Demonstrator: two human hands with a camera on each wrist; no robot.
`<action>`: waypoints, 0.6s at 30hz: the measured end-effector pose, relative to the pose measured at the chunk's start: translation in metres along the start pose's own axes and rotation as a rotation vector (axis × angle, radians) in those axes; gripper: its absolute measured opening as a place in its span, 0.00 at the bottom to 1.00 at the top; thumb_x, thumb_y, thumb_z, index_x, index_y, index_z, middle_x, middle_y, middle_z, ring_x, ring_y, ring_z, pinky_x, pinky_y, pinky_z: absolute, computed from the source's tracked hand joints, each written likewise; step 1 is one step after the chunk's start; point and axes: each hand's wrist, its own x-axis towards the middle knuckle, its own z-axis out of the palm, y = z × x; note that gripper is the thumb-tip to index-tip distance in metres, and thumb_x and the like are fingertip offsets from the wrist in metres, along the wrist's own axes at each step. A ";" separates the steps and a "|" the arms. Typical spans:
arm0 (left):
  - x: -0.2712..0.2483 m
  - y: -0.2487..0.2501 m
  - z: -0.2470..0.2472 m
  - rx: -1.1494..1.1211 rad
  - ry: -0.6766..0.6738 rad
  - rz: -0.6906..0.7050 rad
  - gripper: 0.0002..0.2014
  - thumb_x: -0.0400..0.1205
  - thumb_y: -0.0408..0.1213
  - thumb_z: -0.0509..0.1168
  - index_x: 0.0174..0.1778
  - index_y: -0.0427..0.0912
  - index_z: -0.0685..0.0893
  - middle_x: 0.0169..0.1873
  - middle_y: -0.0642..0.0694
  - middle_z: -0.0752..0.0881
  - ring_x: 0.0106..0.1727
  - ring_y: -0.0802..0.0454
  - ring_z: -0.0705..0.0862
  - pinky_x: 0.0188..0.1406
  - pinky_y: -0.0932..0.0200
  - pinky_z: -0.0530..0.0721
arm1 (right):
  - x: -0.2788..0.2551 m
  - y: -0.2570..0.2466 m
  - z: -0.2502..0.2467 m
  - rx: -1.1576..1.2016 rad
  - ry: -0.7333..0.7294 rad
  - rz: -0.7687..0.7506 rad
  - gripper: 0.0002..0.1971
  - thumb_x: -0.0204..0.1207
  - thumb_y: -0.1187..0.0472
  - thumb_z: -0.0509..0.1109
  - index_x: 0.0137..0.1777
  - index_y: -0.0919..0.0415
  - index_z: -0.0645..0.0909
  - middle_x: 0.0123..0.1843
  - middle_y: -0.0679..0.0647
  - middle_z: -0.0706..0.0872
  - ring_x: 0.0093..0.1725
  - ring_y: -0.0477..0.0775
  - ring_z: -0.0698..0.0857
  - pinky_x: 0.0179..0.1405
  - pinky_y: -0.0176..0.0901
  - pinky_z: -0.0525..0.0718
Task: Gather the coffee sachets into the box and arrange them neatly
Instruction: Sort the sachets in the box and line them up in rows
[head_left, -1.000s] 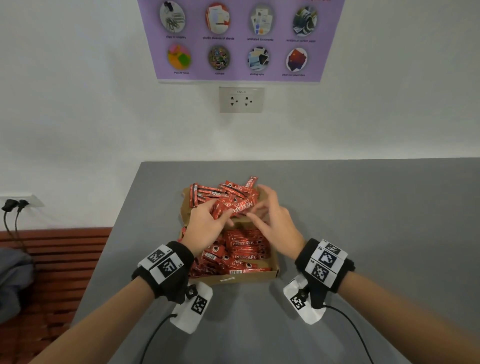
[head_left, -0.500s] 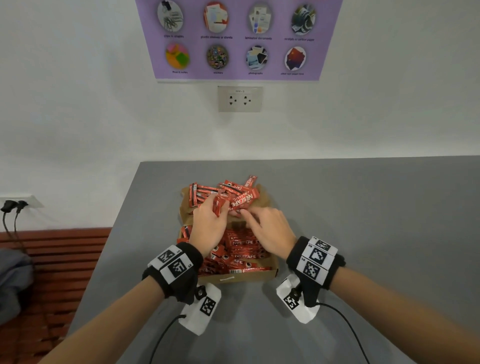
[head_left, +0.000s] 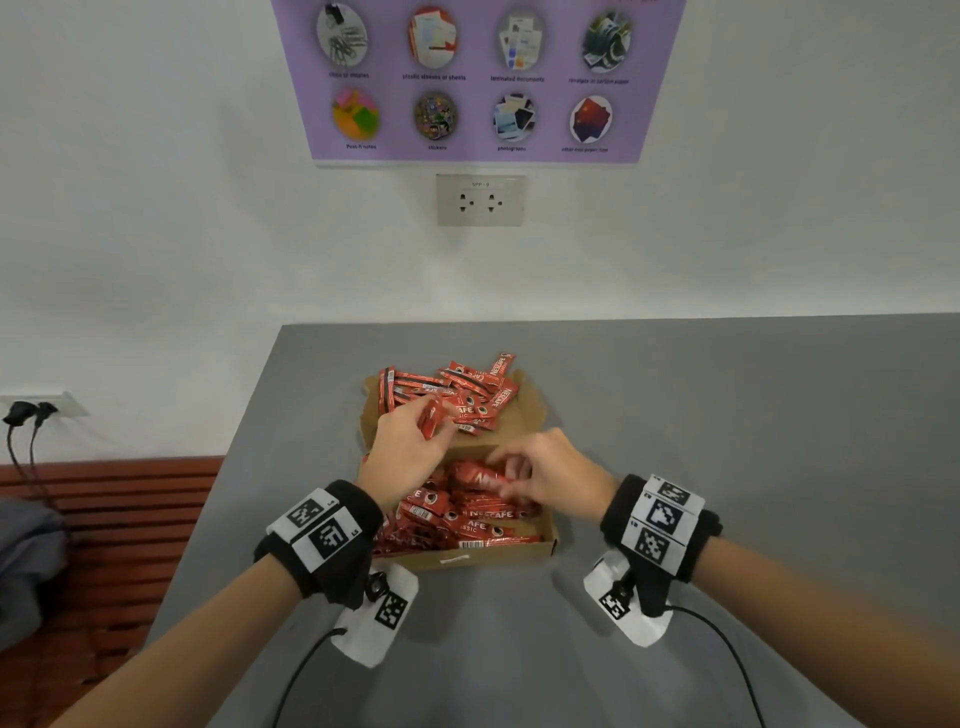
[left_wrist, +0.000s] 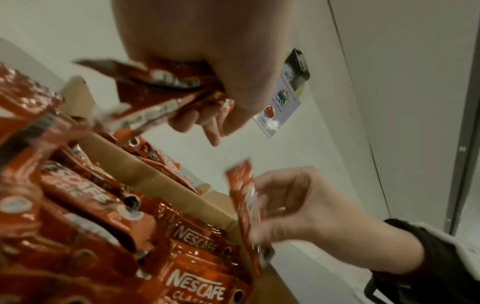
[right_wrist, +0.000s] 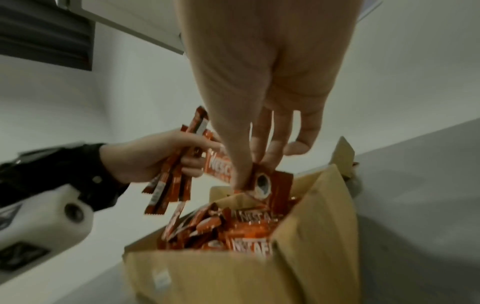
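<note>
A shallow cardboard box (head_left: 467, 560) sits on the grey table, its near part filled with red coffee sachets (head_left: 467, 525). More sachets lie in a loose heap (head_left: 457, 389) on the box's open flap behind. My left hand (head_left: 410, 447) hovers over the far edge of the box and grips a small bunch of sachets (left_wrist: 166, 90) (right_wrist: 168, 185). My right hand (head_left: 545, 478) is low over the box's right side and pinches a single sachet (right_wrist: 267, 183) (left_wrist: 246, 197) between thumb and fingers.
The grey table (head_left: 727, 441) stretches wide to the right; its left edge drops to a wooden bench (head_left: 119, 509) with a grey bag (head_left: 26, 561). A white wall with a socket (head_left: 480, 200) and a purple poster (head_left: 478, 78) stands behind.
My right hand drew back from the heap on the flap with one sachet and lowered it over the box. My left hand stayed near the heap, still gripping its bunch.
</note>
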 end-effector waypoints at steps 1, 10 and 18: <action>-0.002 0.001 0.000 0.018 -0.067 0.024 0.07 0.80 0.29 0.65 0.46 0.45 0.84 0.38 0.48 0.88 0.36 0.60 0.84 0.35 0.71 0.80 | -0.002 -0.001 0.003 -0.005 -0.041 0.024 0.12 0.68 0.63 0.79 0.50 0.59 0.84 0.36 0.44 0.82 0.36 0.43 0.84 0.44 0.41 0.85; -0.009 -0.011 0.012 0.527 -0.471 0.092 0.08 0.74 0.43 0.73 0.38 0.47 0.81 0.39 0.50 0.87 0.38 0.54 0.84 0.39 0.60 0.83 | -0.003 -0.001 0.015 -0.128 -0.110 0.022 0.10 0.68 0.61 0.79 0.38 0.59 0.79 0.42 0.52 0.85 0.42 0.50 0.83 0.44 0.42 0.83; -0.008 -0.017 0.020 0.630 -0.497 0.068 0.07 0.78 0.43 0.67 0.46 0.43 0.85 0.43 0.49 0.88 0.43 0.51 0.85 0.46 0.54 0.86 | -0.006 -0.004 0.013 -0.249 -0.136 -0.007 0.02 0.72 0.65 0.71 0.42 0.59 0.81 0.44 0.51 0.86 0.43 0.50 0.83 0.46 0.46 0.83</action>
